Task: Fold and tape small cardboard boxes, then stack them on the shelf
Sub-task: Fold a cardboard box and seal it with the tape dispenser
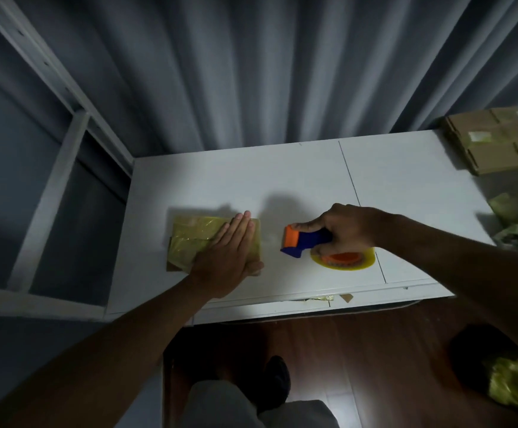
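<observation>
The box lies flat on the white table, toward its left edge and nearer the front edge than the back; its top is covered in shiny yellowish tape, and brown cardboard shows at its front-left corner. The left hand rests on it palm down, fingers straight and together, pressing the right part of the top; it grasps nothing; the fingertips reach the box's far edge.

Just right of the box, apart from it, is the dispenser, blue with an orange head that points left toward the box; its yellow tape roll with an orange hub sits low at the table surface, close to the front edge. The right hand is clenched round the blue handle, fingers curled over the top, thumb side toward the orange head; whether the head touches the table I cannot tell.

At the back-right corner of the table a stack of flat brown cartons lies partly out of frame; below it along the right edge sit crumpled yellowish scraps, blurred. A dark seam runs across the table from back to front, right of centre.

A grey curtain hangs behind the back edge; a pale metal shelf frame stands against the left edge. Below the front edge are a wooden floor, the person's leg and dark shoe, and another yellowish wad at lower right.
</observation>
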